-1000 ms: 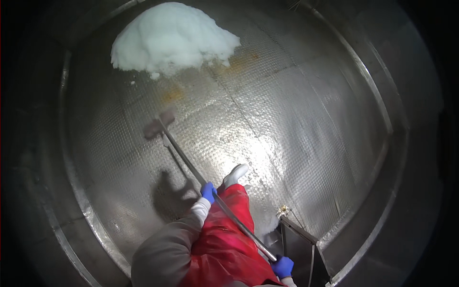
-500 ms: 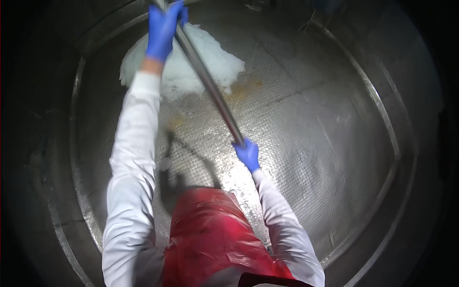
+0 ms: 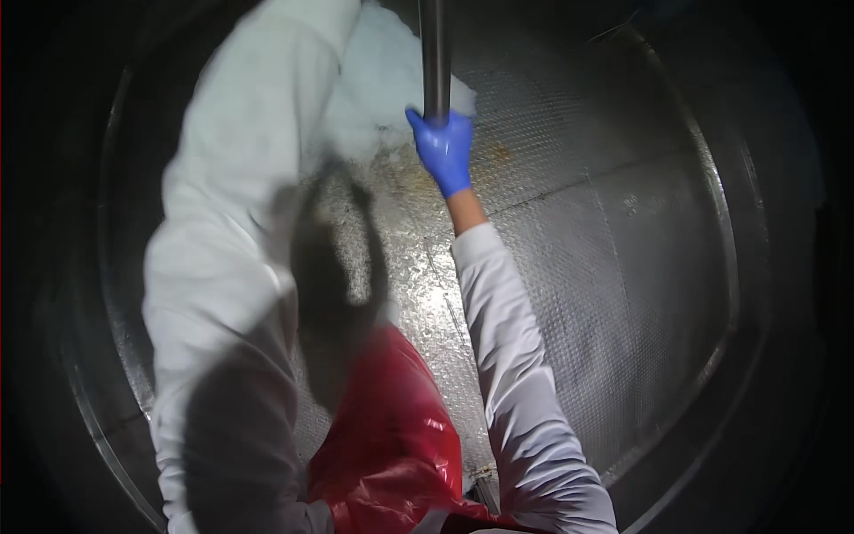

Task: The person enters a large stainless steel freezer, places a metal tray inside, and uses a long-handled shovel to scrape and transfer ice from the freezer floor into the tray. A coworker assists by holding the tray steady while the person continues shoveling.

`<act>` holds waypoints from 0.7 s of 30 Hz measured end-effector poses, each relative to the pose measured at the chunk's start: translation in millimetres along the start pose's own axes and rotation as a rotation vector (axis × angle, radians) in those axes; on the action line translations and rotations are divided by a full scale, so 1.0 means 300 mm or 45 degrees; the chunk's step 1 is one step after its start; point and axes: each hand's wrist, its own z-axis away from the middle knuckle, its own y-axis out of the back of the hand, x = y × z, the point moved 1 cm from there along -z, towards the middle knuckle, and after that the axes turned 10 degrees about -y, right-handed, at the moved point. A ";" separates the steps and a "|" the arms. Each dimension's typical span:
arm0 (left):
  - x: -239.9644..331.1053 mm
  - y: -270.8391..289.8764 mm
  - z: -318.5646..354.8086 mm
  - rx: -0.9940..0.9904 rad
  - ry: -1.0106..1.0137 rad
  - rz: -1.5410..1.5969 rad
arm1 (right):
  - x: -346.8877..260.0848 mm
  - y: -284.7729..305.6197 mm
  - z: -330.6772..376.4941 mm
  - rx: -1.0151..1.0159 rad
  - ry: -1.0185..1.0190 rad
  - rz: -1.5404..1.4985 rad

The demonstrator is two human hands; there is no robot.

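My right hand (image 3: pixel 444 153), in a blue glove, is closed around the lower end of a metal pole (image 3: pixel 436 58). The pole rises nearly straight from that fist and leaves the picture at the top edge. My left arm (image 3: pixel 245 169), in a white sleeve, reaches up past the top edge, so its hand is out of sight. A heap of white, icy-looking material (image 3: pixel 378 80) lies on the floor beyond, partly covered by the left sleeve and the pole. Whatever is on the far end of the pole cannot be seen.
The textured metal floor (image 3: pixel 578 294) is shiny and has orange-brown stains (image 3: pixel 503 153) near the heap. A curved metal edge (image 3: pixel 725 231) runs round it, with dark surroundings outside. My red plastic apron (image 3: pixel 396 436) hangs at the lower middle.
Both arms have moved farther forward and up. The pole has swung from a slant to nearly upright in the picture, and my left hand has gone out beyond the top edge.
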 end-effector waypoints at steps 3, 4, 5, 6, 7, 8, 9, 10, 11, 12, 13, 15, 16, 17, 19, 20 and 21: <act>-0.370 -0.096 0.861 -0.305 0.430 -0.272 | 0.770 -0.206 0.181 -0.109 -0.279 0.282; -0.433 -0.129 1.223 -0.475 0.646 -0.326 | 1.083 -0.212 0.333 -0.130 -0.502 0.390; -0.419 -0.168 1.522 -0.717 1.229 0.009 | 1.389 -0.161 0.524 -0.080 -0.408 0.824; -0.509 -0.069 1.819 -0.936 1.084 -0.332 | 1.533 -0.195 0.730 -0.372 -0.776 0.772; -0.539 -0.026 2.039 -1.053 1.069 -0.511 | 1.752 -0.182 0.949 -0.423 0.154 1.365; -0.678 0.185 2.287 -1.348 1.104 -0.740 | 1.726 -0.296 1.055 -0.737 -0.083 1.310; -0.626 0.218 2.457 -1.583 1.351 -0.659 | 1.756 -0.271 1.126 -1.017 -0.879 0.611; -0.576 0.275 2.640 -1.819 1.627 -0.571 | 1.756 -0.225 1.187 -0.921 -1.715 0.104; -0.604 0.182 2.665 -1.740 1.506 -0.546 | 1.863 -0.188 1.134 -0.965 -1.479 0.138; -0.642 0.082 2.648 -1.650 1.355 -0.533 | 1.971 -0.173 1.057 -0.979 -1.214 0.165; -0.629 0.219 2.777 -1.585 1.175 -0.594 | 1.809 -0.215 1.057 -0.890 -1.452 0.065; -0.583 0.135 2.699 -1.836 1.718 -0.504 | 1.661 -0.138 1.054 -0.637 -1.769 -0.008; -0.567 0.111 2.667 -1.826 1.702 -0.480 | 1.643 -0.121 1.029 -0.611 -1.770 0.000; -0.522 0.121 2.661 -1.835 1.729 -0.456 | 1.593 -0.091 1.040 -0.597 -1.812 0.024; -0.517 0.122 2.631 -1.695 1.772 -0.443 | 1.527 -0.070 1.022 -0.520 -1.743 -0.105; -0.477 0.096 2.599 -1.670 1.763 -0.420 | 1.466 -0.035 0.990 -0.459 -1.717 -0.165; -0.460 0.090 2.585 -1.628 1.760 -0.414 | 1.393 -0.021 0.949 -0.437 -1.763 -0.024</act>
